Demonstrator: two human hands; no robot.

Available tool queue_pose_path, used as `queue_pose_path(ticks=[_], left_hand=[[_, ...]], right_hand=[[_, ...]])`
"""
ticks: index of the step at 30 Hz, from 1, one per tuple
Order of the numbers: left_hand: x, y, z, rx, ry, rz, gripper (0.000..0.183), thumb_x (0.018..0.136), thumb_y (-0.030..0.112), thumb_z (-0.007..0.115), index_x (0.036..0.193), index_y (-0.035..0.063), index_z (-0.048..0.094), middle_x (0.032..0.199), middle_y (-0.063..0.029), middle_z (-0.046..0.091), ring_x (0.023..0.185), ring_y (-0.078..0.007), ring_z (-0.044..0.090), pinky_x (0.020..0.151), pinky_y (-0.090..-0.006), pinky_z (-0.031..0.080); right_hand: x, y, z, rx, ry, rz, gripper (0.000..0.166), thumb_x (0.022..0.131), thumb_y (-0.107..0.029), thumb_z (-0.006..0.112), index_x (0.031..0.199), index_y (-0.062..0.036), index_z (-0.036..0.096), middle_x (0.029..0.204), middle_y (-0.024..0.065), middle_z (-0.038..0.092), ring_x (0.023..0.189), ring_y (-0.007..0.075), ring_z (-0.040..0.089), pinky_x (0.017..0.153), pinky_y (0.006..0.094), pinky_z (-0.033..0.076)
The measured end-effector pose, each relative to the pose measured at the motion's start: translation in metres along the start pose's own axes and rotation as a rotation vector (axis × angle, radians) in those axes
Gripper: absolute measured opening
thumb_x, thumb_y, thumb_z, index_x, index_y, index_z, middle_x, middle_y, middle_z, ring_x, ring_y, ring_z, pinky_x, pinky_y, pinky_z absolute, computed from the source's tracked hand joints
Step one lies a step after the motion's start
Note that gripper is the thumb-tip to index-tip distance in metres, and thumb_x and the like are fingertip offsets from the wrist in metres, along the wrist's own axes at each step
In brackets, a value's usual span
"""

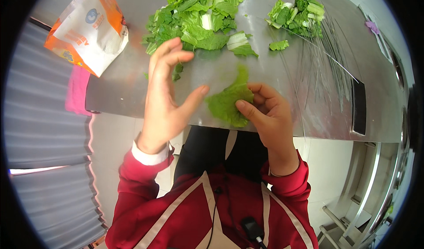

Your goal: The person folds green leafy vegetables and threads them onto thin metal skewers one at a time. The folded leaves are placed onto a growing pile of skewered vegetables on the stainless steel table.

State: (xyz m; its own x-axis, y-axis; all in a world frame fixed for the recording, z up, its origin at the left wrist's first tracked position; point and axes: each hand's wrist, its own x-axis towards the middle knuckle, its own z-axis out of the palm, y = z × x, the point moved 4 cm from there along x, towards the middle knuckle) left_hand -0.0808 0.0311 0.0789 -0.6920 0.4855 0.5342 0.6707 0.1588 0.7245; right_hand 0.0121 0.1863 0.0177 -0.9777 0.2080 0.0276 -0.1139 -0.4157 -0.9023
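My right hand point(271, 116) pinches a green lettuce-like leaf point(230, 105) between thumb and fingers, above the near edge of the metal table. The leaf is slightly blurred. To its left, my left hand point(169, 96) is raised with thumb and fingers spread, holding nothing. Beyond both hands lies a large heap of torn green leaves point(198, 20), some with pale stem pieces. A smaller heap of leaves point(294, 15) lies at the far right, with a single leaf scrap point(279, 45) just in front of it.
On the metal table point(132, 93), many thin metal wires point(331, 60) lie at the right beside a black flat strip point(358, 108). An orange and white bag point(92, 30) stands at the far left, above a pink cloth point(78, 90). A purple item point(372, 27) is at the right rim.
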Motion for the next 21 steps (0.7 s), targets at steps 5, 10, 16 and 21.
queue_pose_path(ticks=[5, 10, 16, 21], left_hand=[[-0.048, -0.005, 0.007, -0.143, -0.527, -0.157, 0.029, 0.076, 0.001, 0.068, 0.103, 0.0041, 0.059, 0.104, -0.0123, 0.057, 0.095, -0.0231, 0.055, 0.085, -0.0321, 0.044], [-0.051, -0.015, 0.039, -0.852, -0.201, -0.488, 0.026, 0.090, 0.013, 0.058, 0.112, -0.0006, 0.058, 0.111, -0.0099, 0.059, 0.091, -0.0158, 0.057, 0.081, -0.0280, 0.046], [-0.024, -0.036, 0.042, -0.936, 0.045, -0.482, 0.029, 0.095, 0.009, 0.047, 0.121, -0.0036, 0.051, 0.116, -0.0129, 0.059, 0.100, -0.0202, 0.058, 0.087, -0.0337, 0.047], [-0.017, -0.040, 0.023, -1.166, 0.195, -0.356, 0.031, 0.097, 0.008, 0.039, 0.123, -0.0057, 0.046, 0.120, -0.0202, 0.056, 0.109, -0.0340, 0.057, 0.093, -0.0451, 0.046]], right_hand=[[0.007, 0.008, -0.004, 0.088, 0.013, -0.058, 0.047, 0.087, 0.006, 0.057, 0.129, 0.0098, 0.039, 0.120, 0.0168, 0.057, 0.105, 0.0188, 0.058, 0.091, 0.0304, 0.047], [0.011, 0.005, 0.010, 0.067, -0.038, -0.102, 0.053, 0.087, 0.007, 0.057, 0.134, 0.0112, 0.034, 0.122, 0.0188, 0.054, 0.104, 0.0215, 0.060, 0.089, 0.0303, 0.049], [0.015, -0.019, 0.016, -0.241, -0.025, -0.043, 0.045, 0.086, 0.003, 0.060, 0.128, 0.0071, 0.045, 0.110, 0.0157, 0.060, 0.094, 0.0193, 0.064, 0.081, 0.0289, 0.052], [0.015, -0.033, -0.023, -0.760, 0.081, -0.313, 0.037, 0.080, -0.004, 0.067, 0.115, 0.0007, 0.059, 0.101, 0.0125, 0.063, 0.087, 0.0225, 0.064, 0.075, 0.0350, 0.050]])
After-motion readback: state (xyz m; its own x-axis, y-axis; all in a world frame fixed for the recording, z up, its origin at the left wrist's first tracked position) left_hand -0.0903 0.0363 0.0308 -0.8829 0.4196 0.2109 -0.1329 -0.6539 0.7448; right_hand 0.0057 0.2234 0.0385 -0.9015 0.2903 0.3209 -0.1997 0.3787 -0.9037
